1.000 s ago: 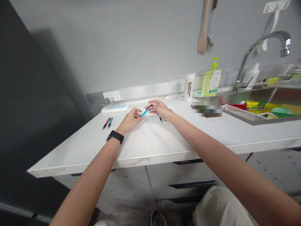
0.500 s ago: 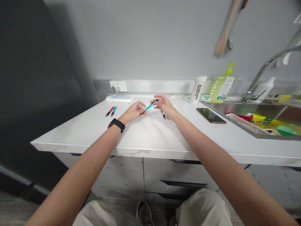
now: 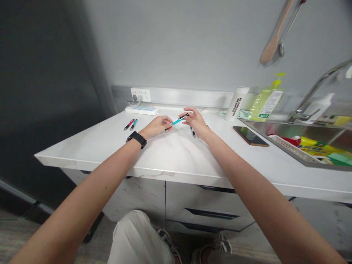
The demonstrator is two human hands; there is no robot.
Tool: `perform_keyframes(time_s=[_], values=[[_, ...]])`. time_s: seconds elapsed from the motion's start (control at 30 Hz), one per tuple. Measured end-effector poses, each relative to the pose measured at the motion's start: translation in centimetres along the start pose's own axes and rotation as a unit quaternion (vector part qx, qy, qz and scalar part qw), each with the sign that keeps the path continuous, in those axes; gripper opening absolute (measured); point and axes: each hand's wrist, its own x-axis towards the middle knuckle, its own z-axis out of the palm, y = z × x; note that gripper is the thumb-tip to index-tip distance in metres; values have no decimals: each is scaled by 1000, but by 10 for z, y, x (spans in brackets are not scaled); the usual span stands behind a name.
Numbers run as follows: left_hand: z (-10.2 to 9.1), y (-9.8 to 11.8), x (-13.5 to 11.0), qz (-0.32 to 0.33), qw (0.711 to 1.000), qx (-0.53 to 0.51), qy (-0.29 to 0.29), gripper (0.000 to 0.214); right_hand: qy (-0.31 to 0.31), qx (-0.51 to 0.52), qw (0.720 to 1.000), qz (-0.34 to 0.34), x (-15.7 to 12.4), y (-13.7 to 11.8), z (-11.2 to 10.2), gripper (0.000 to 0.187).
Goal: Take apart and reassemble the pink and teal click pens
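A turquoise pen (image 3: pixel 177 121) with black ends slants between my two hands, just above the white counter. My left hand (image 3: pixel 159 125), with a black watch on its wrist, pinches the pen's lower end. The fingers of my right hand (image 3: pixel 196 123) close around its upper black end; the fingertips partly cover it. Below the right hand, a dark and white pen (image 3: pixel 193 132) lies on the counter, half hidden. Farther left, a red pen (image 3: pixel 128 124) and a blue pen (image 3: pixel 134 124) lie side by side.
At the back left are a power strip (image 3: pixel 142 110) and a wall socket (image 3: pixel 140 94). On the right lie a phone (image 3: pixel 250 136), a white cylinder (image 3: pixel 237 103), a yellow-green soap bottle (image 3: pixel 266 102) and a sink (image 3: pixel 291 158) with packets and a white rack.
The view has shifted a little, and my legs below the counter have moved. Both hands keep nearly the same hold on the turquoise pen.
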Motion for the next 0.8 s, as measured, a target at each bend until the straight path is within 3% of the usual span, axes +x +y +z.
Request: perform_keyframes(time_s=[0.17, 0.43, 0.8], values=[[-1, -1, -1, -23, 999, 36, -17, 9, 43, -15, 999, -19, 4, 3, -7, 28], [-9, -13, -4, 28, 979, 201, 15, 9, 116, -46, 990, 65, 9, 11, -19, 29], [-13, -23, -6, 20, 961, 275, -5, 14, 112, -149, 979, 85, 8, 21, -16, 24]])
